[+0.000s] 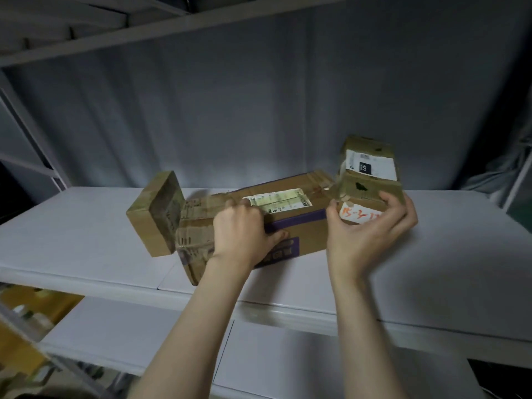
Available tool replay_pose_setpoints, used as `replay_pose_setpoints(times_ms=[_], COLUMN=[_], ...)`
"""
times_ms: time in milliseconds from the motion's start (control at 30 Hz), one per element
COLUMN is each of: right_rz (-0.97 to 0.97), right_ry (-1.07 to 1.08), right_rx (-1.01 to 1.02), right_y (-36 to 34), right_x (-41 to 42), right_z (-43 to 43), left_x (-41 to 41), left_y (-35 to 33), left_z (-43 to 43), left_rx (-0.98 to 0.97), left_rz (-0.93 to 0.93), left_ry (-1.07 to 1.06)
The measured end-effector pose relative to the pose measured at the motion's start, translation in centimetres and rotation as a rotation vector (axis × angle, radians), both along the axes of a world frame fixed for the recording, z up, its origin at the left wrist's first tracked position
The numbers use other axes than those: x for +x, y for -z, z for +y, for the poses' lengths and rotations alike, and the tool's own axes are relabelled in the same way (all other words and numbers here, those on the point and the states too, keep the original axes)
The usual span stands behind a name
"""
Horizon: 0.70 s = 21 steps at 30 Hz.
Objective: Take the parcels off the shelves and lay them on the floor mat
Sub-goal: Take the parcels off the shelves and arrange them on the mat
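Note:
A long cardboard parcel (290, 197) with a purple stripe and a pale label lies on the white shelf (86, 237). My left hand (241, 231) grips its near edge, fingers curled over the top. At its right end stands a small taped carton (370, 168) with a white label and orange writing on a sticker. My right hand (365, 228) holds that carton from below and from the side. A third small box (157, 211) leans against the long parcel's left end.
A lower white shelf (138, 335) sits below the front edge. An upper shelf beam (144, 33) runs overhead. Grey sheeting (259, 110) hangs behind the shelf. More cardboard boxes (26, 312) show at the lower left.

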State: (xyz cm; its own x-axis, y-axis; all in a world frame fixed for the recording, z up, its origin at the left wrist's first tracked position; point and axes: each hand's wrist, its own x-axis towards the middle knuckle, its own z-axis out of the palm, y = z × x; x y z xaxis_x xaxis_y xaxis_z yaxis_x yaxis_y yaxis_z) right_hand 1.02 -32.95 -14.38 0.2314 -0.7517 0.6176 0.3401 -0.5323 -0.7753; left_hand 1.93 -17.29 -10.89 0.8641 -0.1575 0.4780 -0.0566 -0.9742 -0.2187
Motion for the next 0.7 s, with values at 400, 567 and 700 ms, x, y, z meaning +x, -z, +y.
replay_pose_setpoints(times_ms=[400, 567, 700], right_rz=[0.274, 0.468, 0.501], right_ry=[0.133, 0.123, 0.116], right_rx=[0.084, 0.038, -0.018], right_y=[3.6, 4.7, 4.5], right_x=[-2.2, -2.9, -3.9], right_z=[-2.5, -1.8, -0.5], left_x=[-3.3, -3.9, -2.8], left_y=[0.2, -0.6, -1.7], left_z=[-3.6, -1.8, 2.0], left_rx=[0.186, 0.061, -0.378], left_rz=[0.033, 0.070, 0.135], left_ry=[-0.041, 0.090, 0.119])
